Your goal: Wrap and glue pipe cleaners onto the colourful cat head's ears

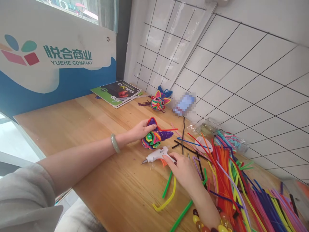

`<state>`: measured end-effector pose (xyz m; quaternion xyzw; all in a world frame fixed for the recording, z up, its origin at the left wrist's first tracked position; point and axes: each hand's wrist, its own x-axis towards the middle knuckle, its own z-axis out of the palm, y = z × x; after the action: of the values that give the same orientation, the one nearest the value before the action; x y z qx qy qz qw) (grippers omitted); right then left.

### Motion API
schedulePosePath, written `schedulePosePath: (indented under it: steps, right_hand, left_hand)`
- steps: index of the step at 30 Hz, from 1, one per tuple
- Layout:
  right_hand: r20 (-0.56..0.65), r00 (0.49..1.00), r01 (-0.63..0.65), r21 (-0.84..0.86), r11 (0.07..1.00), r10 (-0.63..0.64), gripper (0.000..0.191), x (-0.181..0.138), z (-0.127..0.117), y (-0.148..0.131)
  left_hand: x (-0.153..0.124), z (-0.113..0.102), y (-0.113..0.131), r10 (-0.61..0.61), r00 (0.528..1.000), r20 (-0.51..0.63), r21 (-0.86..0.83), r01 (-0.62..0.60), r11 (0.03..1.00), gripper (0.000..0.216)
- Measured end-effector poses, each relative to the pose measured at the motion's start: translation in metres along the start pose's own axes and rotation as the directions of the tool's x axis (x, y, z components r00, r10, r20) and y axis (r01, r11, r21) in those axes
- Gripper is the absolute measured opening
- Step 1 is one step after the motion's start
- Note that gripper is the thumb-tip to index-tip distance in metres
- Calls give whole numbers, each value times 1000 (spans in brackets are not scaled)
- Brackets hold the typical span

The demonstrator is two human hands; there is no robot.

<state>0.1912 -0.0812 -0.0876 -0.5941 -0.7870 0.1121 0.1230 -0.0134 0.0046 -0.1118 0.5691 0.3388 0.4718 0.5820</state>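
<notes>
My left hand (pixel 141 129) is closed round a colourful pipe-cleaner animal head (pixel 154 137), purple, red and green, resting on the wooden table (pixel 84 122). A jade bangle sits on that wrist. My right hand (pixel 183 167) lies over the back of a white hot glue gun (pixel 156 155), fingers curled on its body; the nozzle points left along the table. A bead bracelet circles the right wrist. A red pipe cleaner sticks out of the craft to the right.
A big heap of coloured pipe cleaners (pixel 241 180) fills the right of the table. Loose green and yellow stems (pixel 169 193) lie near me. A finished craft head (pixel 158 103), a phone (pixel 184 103), magazines (pixel 118 92) and clear containers (pixel 207 127) line the tiled wall.
</notes>
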Motion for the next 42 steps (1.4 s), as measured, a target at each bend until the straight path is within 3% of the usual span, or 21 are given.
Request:
schedulePosePath:
  steps: [2,4,6,8,13,26,42]
  right_hand:
    - [-210,972,87,-74,993,-101,30,-1,-3,-2]
    - [-403,890,173,-130,976,-212,21,0,-7,-5]
    - [-499,808,246,-200,948,-315,13,1,-9,-10]
    - [-484,783,296,-262,918,-391,21,5,-9,-15]
    - [-386,828,341,-231,911,-408,28,17,0,-15]
    - [-432,805,411,-86,907,-406,25,22,10,-10]
    - [-417,815,410,-77,909,-403,23,23,6,-13]
  left_hand:
    - [-2,0,3,35,998,48,80,-39,996,27]
    - [-4,1,5,77,990,121,173,-98,980,29]
    - [-6,2,7,113,975,192,229,-156,961,30]
    - [-7,3,7,136,964,227,252,-193,948,30]
    - [-6,4,7,150,964,221,280,-210,937,32]
    - [-7,6,7,152,947,282,255,-227,940,30]
    - [-6,7,8,180,933,310,290,-273,917,28]
